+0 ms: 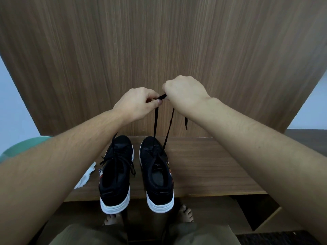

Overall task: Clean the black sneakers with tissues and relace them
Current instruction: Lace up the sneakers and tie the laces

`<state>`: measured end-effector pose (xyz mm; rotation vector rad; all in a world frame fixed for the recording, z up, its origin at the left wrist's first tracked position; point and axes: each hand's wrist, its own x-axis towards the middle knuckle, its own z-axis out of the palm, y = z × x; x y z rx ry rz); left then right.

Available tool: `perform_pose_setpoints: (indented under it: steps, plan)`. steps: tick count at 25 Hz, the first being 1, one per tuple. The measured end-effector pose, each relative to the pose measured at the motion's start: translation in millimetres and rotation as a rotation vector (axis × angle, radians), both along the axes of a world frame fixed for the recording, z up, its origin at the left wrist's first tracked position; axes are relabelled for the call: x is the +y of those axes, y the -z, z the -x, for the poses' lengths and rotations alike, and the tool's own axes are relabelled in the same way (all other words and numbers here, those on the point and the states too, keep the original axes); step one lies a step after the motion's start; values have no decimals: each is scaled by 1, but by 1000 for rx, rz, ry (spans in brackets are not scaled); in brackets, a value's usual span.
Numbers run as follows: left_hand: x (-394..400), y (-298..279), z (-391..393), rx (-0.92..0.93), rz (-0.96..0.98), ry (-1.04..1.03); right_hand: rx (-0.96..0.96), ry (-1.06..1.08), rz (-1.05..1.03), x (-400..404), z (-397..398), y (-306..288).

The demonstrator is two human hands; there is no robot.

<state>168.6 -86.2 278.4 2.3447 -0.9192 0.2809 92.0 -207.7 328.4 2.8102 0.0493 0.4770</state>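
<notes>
Two black sneakers with white soles stand side by side on a low wooden shelf (203, 170), toes toward the wall. The left sneaker (115, 174) has its lace threaded and lying loose over the tongue. From the right sneaker (157, 174) two strands of black lace (155, 121) rise taut. My left hand (136, 103) and my right hand (185, 92) are raised above the shoes, close together, and both pinch the lace between them. One lace end hangs down below my right wrist.
A crumpled white tissue (85, 175) lies on the shelf left of the left sneaker. A green round object (23, 147) sits at the far left. A wooden panel (159, 50) stands behind the shelf. My bare feet (184, 213) are on the floor below.
</notes>
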Motion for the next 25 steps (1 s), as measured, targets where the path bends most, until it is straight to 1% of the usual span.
perform_pose_setpoints:
  steps: [2, 4, 5, 6, 8, 9, 11, 13, 15, 16, 17, 18, 19, 20, 21, 22, 23, 24, 25]
  plan:
    - [1, 5, 2, 22, 17, 24, 40, 14, 35, -3, 1, -1]
    - [3, 9, 0, 51, 59, 22, 53, 21, 7, -9, 1, 1]
    - [6, 10, -1, 85, 107, 21, 58, 25, -57, -14, 1, 2]
    - [10, 10, 0, 145, 173, 28, 80, 28, -164, -19, 3, 1]
    - [21, 15, 0, 301, 335, 28, 116, 8, -446, -32, 6, -4]
    - [26, 20, -1, 373, 414, 1, 114, -10, -597, -38, 7, -6]
    - [35, 31, -1, 527, 604, -58, 101, -13, -977, -49, 7, 0]
    - [33, 42, -2, 804, 909, -19, 119, 27, -1445, -53, 4, 19]
    - [24, 50, 2, 1050, 1214, 92, 123, 23, -1982, -55, -3, 47]
    - [19, 54, 4, 1122, 1361, 139, 94, 8, -2243, -56, -5, 61]
    - [16, 60, 3, 1162, 1515, 149, 33, 3, -2456, -57, -8, 73]
    - [16, 66, 0, 1175, 1662, 116, -59, 16, -2614, -59, -9, 85]
    - [19, 72, -6, 1167, 1774, 36, -175, 49, -2721, -64, -11, 95]
    - [25, 79, -12, 1137, 1797, -73, -302, 92, -2789, -70, -12, 105]
    - [35, 85, -17, 1085, 1732, -192, -420, 137, -2827, -78, -12, 112]
    - [45, 91, -21, 991, 1568, -316, -519, 191, -2846, -88, -13, 120]
    - [56, 98, -25, 839, 1310, -427, -589, 260, -2844, -101, -12, 127]
    - [66, 106, -29, 655, 988, -501, -621, 335, -2817, -113, -10, 135]
    - [74, 113, -31, 465, 670, -531, -621, 400, -2778, -123, -7, 142]
